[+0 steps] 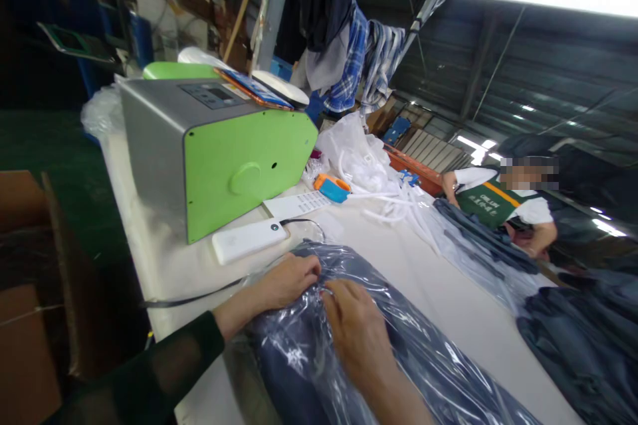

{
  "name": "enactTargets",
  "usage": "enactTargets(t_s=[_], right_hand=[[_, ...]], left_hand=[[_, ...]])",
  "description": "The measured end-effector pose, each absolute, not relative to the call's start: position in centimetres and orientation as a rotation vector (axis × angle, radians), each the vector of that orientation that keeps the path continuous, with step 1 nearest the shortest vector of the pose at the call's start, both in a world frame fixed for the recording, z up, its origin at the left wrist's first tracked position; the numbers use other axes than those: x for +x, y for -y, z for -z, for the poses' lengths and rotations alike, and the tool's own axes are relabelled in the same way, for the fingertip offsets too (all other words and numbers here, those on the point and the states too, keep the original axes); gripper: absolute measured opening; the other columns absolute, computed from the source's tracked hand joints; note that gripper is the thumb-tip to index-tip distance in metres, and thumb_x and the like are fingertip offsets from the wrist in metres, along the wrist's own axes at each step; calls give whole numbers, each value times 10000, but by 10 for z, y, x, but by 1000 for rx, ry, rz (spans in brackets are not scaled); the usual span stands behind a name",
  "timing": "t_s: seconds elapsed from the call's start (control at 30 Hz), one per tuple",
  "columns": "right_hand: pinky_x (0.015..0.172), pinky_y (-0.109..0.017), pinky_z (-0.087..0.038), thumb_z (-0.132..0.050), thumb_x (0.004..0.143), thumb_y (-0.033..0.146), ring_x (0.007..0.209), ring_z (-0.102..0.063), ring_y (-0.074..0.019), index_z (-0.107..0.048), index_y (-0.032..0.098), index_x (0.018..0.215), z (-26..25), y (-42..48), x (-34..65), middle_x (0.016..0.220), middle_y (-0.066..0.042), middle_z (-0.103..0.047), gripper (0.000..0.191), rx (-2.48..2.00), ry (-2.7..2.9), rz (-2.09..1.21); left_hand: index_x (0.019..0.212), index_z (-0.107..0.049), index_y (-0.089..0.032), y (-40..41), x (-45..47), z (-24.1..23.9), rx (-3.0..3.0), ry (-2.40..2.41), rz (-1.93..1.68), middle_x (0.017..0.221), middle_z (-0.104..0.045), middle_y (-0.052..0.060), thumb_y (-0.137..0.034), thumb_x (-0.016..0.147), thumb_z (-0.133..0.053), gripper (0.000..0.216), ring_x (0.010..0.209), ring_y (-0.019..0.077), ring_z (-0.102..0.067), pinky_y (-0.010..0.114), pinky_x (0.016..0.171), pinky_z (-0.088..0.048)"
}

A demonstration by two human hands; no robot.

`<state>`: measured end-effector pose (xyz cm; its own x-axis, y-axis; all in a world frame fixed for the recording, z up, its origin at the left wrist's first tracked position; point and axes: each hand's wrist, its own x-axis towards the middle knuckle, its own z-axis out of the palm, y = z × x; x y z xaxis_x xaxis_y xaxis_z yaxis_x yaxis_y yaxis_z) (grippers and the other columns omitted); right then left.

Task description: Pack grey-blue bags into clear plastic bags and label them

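A dark blue folded garment (294, 378) lies on the table inside a clear plastic bag (423, 339). My left hand (289, 281) has its fingers curled in on the plastic near the bag's far end. Close beside it, my right hand (356, 325) bends its fingers and thumb together on the same film. Between the two hands the plastic is gathered and creased. My right fingertips are partly hidden behind the hand. Just beyond my left hand, a white power bank (249, 241) with a black cable rests on the table.
A grey and green machine (239, 176) stands at the table's left edge, with a phone (254, 88) on top. Behind the bag lie an orange and blue tool (333, 188) and white plastic strips (383, 202). A co-worker (491, 202) handles dark garments (483, 236) across the table. A cardboard box (30, 345) sits lower left.
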<state>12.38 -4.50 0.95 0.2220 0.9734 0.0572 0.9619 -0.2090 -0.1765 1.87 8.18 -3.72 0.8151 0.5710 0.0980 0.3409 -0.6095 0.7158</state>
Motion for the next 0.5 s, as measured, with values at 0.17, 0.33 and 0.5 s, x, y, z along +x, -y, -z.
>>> enactTargets(t_s=[0.17,0.33,0.5], right_hand=[[1121,-563,-188,-422,934,345,1316,-374,-312,-500,63,1275,19,70,71,1365,-185,-486,449,-2086,1909,-132],[1104,-394,-299,-528,889,308,1048,-601,-135,-605,292,1075,1,102,74,1057,25,-680,202,-1688,1972,-408],[1008,-366,-445,-602,844,341,1099,-600,-199,-540,241,1228,30,190,127,1178,-74,-648,402,-1848,1941,217]], left_hand=[[900,-565,-188,-85,19,40,2304,-675,-387,769,-628,9,-250,829,-415,177,770,181,-563,305,790,-411],[926,-549,-179,-84,20,33,2407,-683,-318,714,-620,9,-259,812,-409,197,677,176,-571,283,694,-425],[787,-585,-181,-71,20,-6,2630,-673,-278,788,-669,76,-103,746,-425,183,836,240,-605,405,887,-404]])
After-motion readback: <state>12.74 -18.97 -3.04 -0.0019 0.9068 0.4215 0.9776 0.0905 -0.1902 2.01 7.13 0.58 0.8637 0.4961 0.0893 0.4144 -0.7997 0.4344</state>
